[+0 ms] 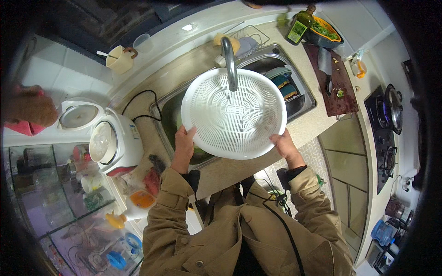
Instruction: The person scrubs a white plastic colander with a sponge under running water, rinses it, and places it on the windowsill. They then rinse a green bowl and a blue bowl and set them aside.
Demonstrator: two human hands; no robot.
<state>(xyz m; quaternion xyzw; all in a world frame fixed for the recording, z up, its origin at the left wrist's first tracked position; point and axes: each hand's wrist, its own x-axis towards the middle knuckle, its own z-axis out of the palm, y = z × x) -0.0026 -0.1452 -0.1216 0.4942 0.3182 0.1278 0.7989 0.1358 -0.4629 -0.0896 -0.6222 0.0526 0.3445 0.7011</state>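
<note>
A large round white plastic colander point(212, 106) is held over the sink point(299, 87), directly below the curved metal faucet point(228, 60). Water appears to run from the spout into it. My left hand point(184, 148) grips the rim at its lower left, thumb over the edge. On the lower right of the rim, my right hand point(286, 146) is closed in the same way. No food shows inside the colander. Its body hides most of the left basin. In the right basin stand several dishes point(281, 83).
Right of the sink, a knife point(325, 64) lies on a dark cutting board point(338, 99), near a green bottle point(300, 27) and a basket of greens point(324, 32). An open white rice cooker point(124, 142) stands left. A gas stove point(382, 124) is at far right.
</note>
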